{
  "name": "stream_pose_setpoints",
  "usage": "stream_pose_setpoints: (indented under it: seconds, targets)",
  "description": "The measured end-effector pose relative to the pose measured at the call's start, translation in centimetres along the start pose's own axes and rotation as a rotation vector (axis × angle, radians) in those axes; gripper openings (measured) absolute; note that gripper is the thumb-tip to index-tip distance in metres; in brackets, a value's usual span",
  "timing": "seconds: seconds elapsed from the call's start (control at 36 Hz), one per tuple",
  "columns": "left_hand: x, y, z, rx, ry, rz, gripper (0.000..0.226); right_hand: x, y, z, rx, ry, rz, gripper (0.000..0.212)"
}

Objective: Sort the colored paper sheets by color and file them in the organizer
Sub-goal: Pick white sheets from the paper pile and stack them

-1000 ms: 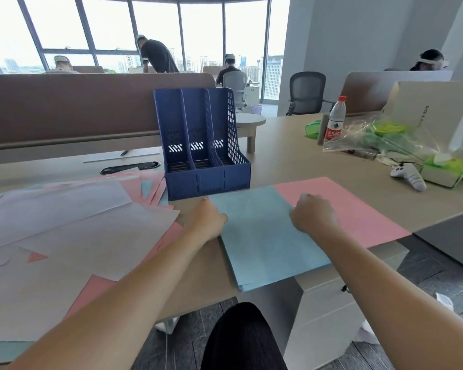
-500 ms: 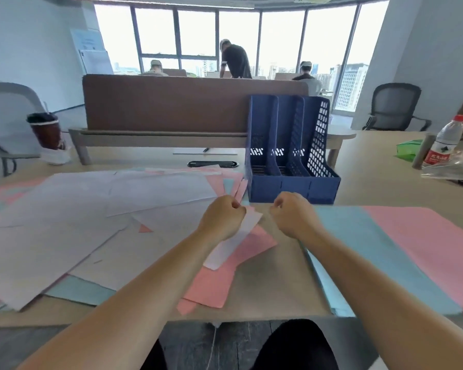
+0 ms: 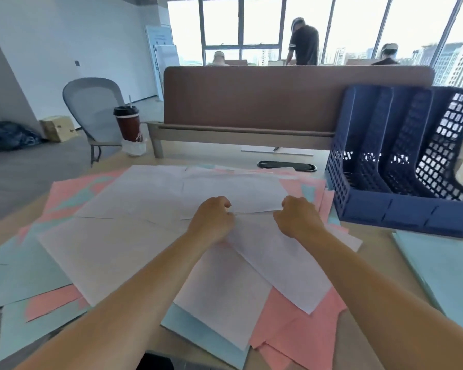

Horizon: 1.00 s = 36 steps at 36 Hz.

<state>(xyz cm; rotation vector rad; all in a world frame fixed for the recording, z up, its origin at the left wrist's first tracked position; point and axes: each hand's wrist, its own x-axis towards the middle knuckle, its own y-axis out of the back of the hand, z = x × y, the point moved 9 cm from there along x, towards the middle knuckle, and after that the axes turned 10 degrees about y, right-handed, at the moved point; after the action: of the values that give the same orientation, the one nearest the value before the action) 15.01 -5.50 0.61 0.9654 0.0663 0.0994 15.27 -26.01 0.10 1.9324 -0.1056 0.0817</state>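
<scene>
White sheets (image 3: pixel 134 244) cover a loose heap of pink sheets (image 3: pixel 297 329) and light-blue sheets (image 3: pixel 19 271) spread over the desk. My left hand (image 3: pixel 214 222) and my right hand (image 3: pixel 297 217) sit side by side in the middle of the heap. Both have curled fingers and grip the near edge of one white sheet (image 3: pixel 233 193). The blue three-slot organizer (image 3: pixel 401 209) stands to the right of my right hand, and its slots look empty. A squared stack of light-blue paper (image 3: pixel 444 276) lies at the right edge, in front of the organizer.
A brown desk divider (image 3: pixel 278 94) runs across the back. A black oval cable cover (image 3: pixel 286 165) lies behind the heap. A lidded drink cup (image 3: pixel 127 124) stands at the back left, near a grey chair (image 3: pixel 91 102). People are working by the windows.
My view swung left from the sorted blue and pink stacks to the mixed heap. Both hands moved left with it, from the blue stack onto a white sheet.
</scene>
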Motion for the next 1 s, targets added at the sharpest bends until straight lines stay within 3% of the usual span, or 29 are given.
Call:
stream_pose_setpoints:
  seconds: [0.25,0.47,0.58,0.69,0.81,0.89,0.94,1.0]
  targets:
    - [2.6,-1.0,-2.7,0.226,-0.003,-0.042,0.054,2.1,-0.9,0.7,-0.202,-0.173,-0.076,0.043]
    - [2.7,-0.6,-2.8,0.314,-0.029,0.083,0.048,2.3,-0.2,1.7,-0.236,-0.205,-0.029,0.034]
    - [2.2,0.0,-2.0,0.385,-0.077,0.109,0.034,2.3,-0.2,2.4,-0.161,-0.232,-0.05,0.008]
    - [1.9,0.1,-1.9,0.399,-0.073,0.083,0.033,1.8,0.7,2.7,-0.087,-0.214,-0.041,0.018]
    - [1.8,-0.2,-2.0,0.381,-0.061,0.053,0.041,1.7,1.4,3.5,0.099,-0.163,0.037,0.006]
    - [1.6,-0.4,-1.9,0.368,-0.078,0.045,0.038,1.1,2.2,3.8,0.181,-0.185,0.074,0.018]
    - [1.3,-0.4,-1.9,0.349,-0.084,0.048,0.033,0.1,2.6,4.2,0.3,-0.295,0.077,0.029]
    - [1.0,-0.2,-1.8,0.323,-0.077,0.055,0.03,0.1,2.1,4.4,-0.136,-0.213,-0.044,0.037]
